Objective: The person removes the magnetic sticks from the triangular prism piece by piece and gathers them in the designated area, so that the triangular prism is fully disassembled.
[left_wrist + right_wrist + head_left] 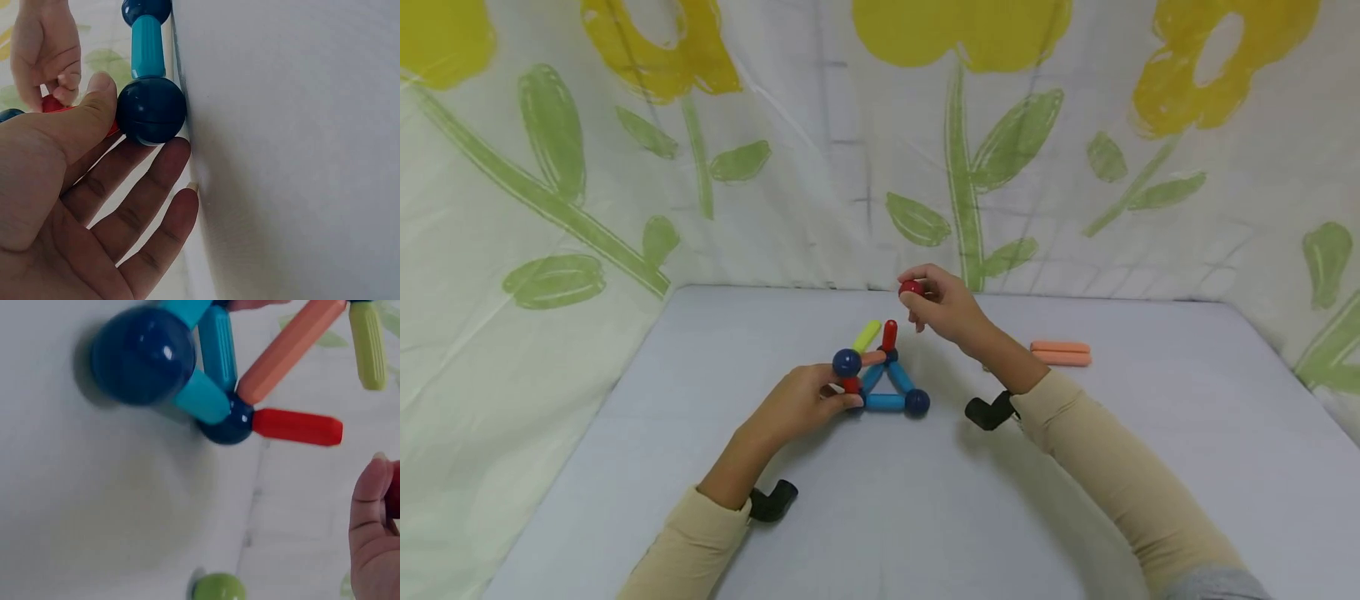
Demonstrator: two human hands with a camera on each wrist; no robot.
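A stick-and-ball building model stands on the table. Its base is a triangle of blue rods (885, 402) with dark blue balls (917, 402) at the corners. My left hand (801, 398) grips the near left corner, its thumb beside the ball (152, 111) and over an upright red rod (852, 385). Topping that rod is another dark blue ball (847, 362), joined to an orange rod (873, 358) and a yellow-green rod (367, 347). A second red rod (297, 427) rises from the far corner. Above and right of it, my right hand (946, 307) pinches a red ball (912, 288), apart from the model.
Two loose orange rods (1060, 353) lie side by side on the table (1150, 433) to the right. A green ball (219, 587) shows at the right wrist view's bottom edge. Behind the table hangs a flower-patterned sheet (820, 208). Black wrist mounts (991, 412) hang under the forearms.
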